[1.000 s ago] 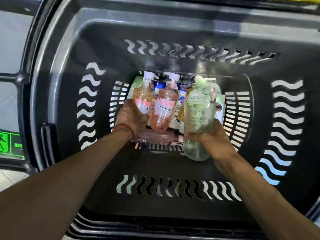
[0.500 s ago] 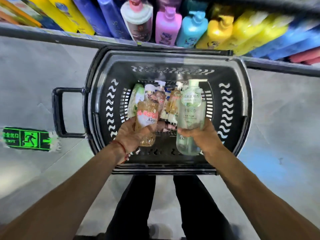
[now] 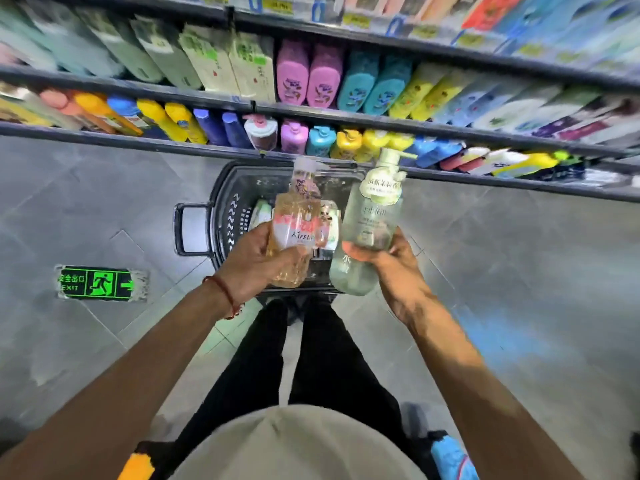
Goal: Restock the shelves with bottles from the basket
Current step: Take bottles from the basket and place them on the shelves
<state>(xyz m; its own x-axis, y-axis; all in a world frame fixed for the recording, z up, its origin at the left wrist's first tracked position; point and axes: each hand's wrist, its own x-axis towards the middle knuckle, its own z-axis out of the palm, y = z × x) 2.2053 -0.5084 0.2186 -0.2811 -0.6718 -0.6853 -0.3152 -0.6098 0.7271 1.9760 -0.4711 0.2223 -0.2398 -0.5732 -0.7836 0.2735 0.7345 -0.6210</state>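
My left hand (image 3: pixel 258 263) grips a clear amber pump bottle (image 3: pixel 294 230) with a pink and white label. My right hand (image 3: pixel 394 268) grips a pale green pump bottle (image 3: pixel 372 220) with a round cream label. I hold both upright above the black basket (image 3: pixel 225 202), which stands on the floor below the shelves (image 3: pixel 346 119). A few more bottles (image 3: pixel 330 221) lie in the basket, mostly hidden behind the two I hold.
The shelves ahead carry rows of coloured bottles: pink, teal, yellow, blue. Grey tiled floor surrounds the basket, with a green exit sign (image 3: pixel 98 284) stuck on it at left. My legs in black trousers (image 3: pixel 311 358) stand just behind the basket.
Both hands have lifted their bottles up out of the basket. My view has pulled back and risen, so the basket looks smaller and more shelf rows show.
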